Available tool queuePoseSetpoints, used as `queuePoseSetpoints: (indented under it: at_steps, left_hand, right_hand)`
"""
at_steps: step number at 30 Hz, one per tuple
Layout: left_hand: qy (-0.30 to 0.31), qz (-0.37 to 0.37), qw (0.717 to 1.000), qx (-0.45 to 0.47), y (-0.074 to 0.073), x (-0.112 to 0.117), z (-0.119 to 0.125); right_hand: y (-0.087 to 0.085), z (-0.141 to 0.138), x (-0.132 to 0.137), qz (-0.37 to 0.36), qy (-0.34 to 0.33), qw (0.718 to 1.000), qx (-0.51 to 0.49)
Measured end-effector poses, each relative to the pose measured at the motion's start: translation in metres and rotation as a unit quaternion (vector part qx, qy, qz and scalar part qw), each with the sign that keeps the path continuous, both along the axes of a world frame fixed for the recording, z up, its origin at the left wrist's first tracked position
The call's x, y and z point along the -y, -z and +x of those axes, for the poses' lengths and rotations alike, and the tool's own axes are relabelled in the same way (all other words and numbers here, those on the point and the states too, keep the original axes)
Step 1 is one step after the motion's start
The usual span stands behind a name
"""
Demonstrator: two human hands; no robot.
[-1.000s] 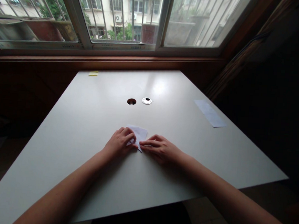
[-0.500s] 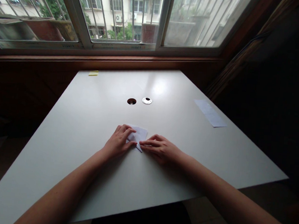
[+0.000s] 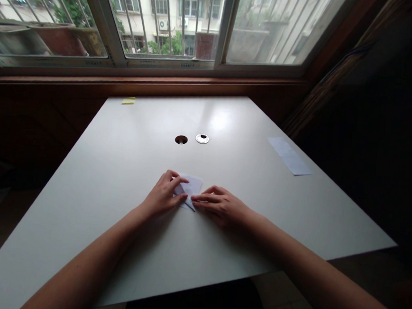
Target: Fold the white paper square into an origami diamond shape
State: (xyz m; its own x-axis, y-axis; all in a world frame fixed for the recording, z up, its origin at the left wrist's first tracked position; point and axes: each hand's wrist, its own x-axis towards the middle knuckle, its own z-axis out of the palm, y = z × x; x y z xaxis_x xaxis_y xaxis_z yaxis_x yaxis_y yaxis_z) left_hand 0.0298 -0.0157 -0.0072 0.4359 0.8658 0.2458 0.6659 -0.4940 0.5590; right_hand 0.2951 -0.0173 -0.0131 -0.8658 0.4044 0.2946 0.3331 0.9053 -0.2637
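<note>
A small white piece of folded paper lies on the white table in front of me, with a folded edge slanting down to a point at its near right. My left hand holds the paper's left side, thumb near the fold and fingers curled over the top. On the other side, my right hand has its fingers pressed together, the fingertips gripping the paper's right edge by the pointed corner. Part of the paper is hidden under the left fingers.
Past the paper, the table has a round cable hole with a silver ring cover beside it. A white paper strip lies to the right. Yellow paper sits at the far left edge, below a barred window.
The paper and my left fingers have shifted very slightly left. The left thumb has moved a little along the fold; my right hand stays almost where it was.
</note>
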Motion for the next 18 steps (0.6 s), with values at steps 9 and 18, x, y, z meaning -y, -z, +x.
queuePoseSetpoints:
  at_steps: [9, 18]
  left_hand:
    - [0.074, 0.042, 0.995, -0.056, -0.0059, 0.0021, -0.0036]
    - [0.095, 0.025, 0.994, -0.051, -0.0007, 0.0018, 0.0012]
  right_hand:
    - [-0.0034, 0.0019, 0.0008, -0.024, -0.005, 1.0, 0.003]
    - [-0.0034, -0.0002, 0.002, -0.031, -0.01, 0.999, 0.002]
